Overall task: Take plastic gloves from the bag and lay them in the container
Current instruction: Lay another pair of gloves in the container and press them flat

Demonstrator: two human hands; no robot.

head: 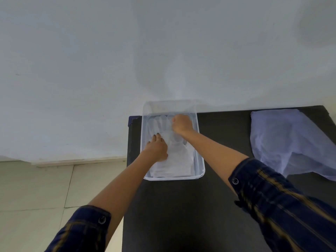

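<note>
A clear plastic container (200, 161) sits at the far left corner of the black worktop (181, 215), against a white wall (91, 60). Inside lies a flat stack of clear plastic gloves (174, 160). The left hand (157, 149) presses on them with fingers spread flat; the right hand (181, 124), at 12 o'clock, is curled closed on a glove's finger end. A pale plastic bag (283, 140) lies at 3 o'clock, cut off by the frame edge. No writing is readable.
</note>
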